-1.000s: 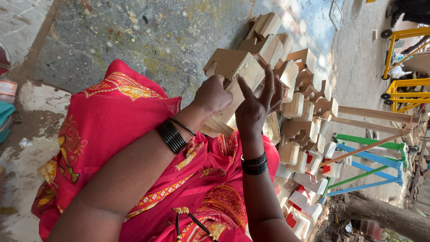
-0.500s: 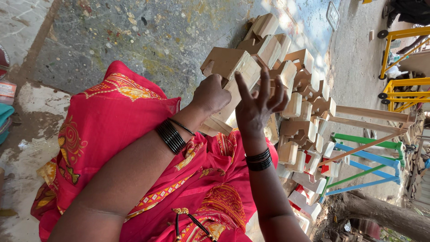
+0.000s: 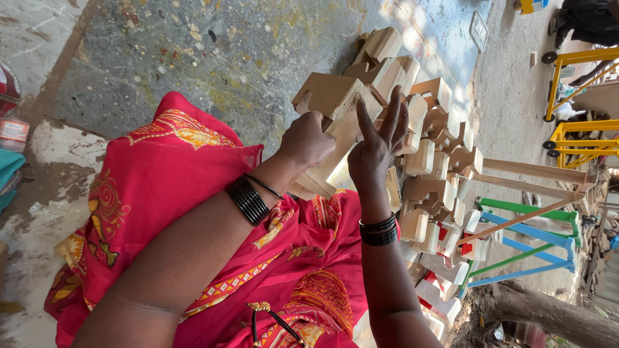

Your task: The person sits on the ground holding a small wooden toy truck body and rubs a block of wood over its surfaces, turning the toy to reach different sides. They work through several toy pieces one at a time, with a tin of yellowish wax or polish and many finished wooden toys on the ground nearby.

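My left hand (image 3: 308,138) is closed around a bare wooden piece (image 3: 335,119), an angular block with a long flat side, held up over my lap. My right hand (image 3: 379,148) lies flat against the side of the same piece, fingers stretched out and together. Both wrists carry dark bangles. My lap is covered by red patterned cloth (image 3: 167,193). Behind the hands lies a heap of similar unpainted wooden blocks (image 3: 425,154).
Some blocks lower in the heap have red painted patches (image 3: 445,283). Green, blue and bare wooden frames (image 3: 522,225) lie to the right, and yellow wheeled frames (image 3: 580,103) stand beyond. The ground is paint-stained concrete (image 3: 193,58). Tins (image 3: 9,109) sit at the left edge.
My right hand has slid slightly along the side of the wooden piece with its fingers closing together. The left hand keeps its hold.
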Motion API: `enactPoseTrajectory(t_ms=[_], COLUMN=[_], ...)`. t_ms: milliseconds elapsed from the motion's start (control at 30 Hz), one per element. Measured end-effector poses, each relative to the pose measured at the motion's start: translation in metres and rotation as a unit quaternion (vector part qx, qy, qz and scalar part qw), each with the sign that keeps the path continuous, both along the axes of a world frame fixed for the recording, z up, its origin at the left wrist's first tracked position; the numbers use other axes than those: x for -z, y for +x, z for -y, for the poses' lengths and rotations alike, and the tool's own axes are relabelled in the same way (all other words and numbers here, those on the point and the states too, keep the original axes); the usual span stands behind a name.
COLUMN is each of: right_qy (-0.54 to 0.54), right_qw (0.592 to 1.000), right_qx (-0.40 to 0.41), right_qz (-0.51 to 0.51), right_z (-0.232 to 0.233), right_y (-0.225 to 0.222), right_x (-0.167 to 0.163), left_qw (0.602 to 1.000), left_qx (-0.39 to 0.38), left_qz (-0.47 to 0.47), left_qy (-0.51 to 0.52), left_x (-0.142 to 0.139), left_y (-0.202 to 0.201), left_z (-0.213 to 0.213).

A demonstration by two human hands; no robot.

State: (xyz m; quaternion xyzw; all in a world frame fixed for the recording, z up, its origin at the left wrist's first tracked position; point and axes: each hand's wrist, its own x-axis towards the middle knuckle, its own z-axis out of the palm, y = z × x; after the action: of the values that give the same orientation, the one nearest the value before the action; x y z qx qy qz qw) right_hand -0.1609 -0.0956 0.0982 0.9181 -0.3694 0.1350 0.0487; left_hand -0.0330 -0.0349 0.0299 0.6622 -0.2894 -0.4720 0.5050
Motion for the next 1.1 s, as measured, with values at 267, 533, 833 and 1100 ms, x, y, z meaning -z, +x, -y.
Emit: enactPoseTrajectory(t_ms=[267,533,833,1100], right_qy=[-0.076,0.018,-0.062,0.087], right_qw=[0.994,0.993,0.993,0.984], right_qx=[-0.071,-0.09,-0.08,-0.086], right_qz=[-0.044,0.078,0.057,0.132], right_z=[0.0,-0.002,-0.01,0.005], right_y=[-0.006,-0.007,-0.002,0.002], right_x=[0.009,0.006,0.0,-0.004], left_qw=[1.0,1.0,1.0,1.0], left_qx=[0.002,0.0,0.002,0.002], left_qz=[0.013,0.014,0.002,-0.002], left_qy=[0.009,0.004,0.002,0.01], left_x=[0.007,0.006,0.004,0.002], left_y=[-0.001,-0.001,0.002,0.002], left_z=[0.002,0.001,0.0,0.0])
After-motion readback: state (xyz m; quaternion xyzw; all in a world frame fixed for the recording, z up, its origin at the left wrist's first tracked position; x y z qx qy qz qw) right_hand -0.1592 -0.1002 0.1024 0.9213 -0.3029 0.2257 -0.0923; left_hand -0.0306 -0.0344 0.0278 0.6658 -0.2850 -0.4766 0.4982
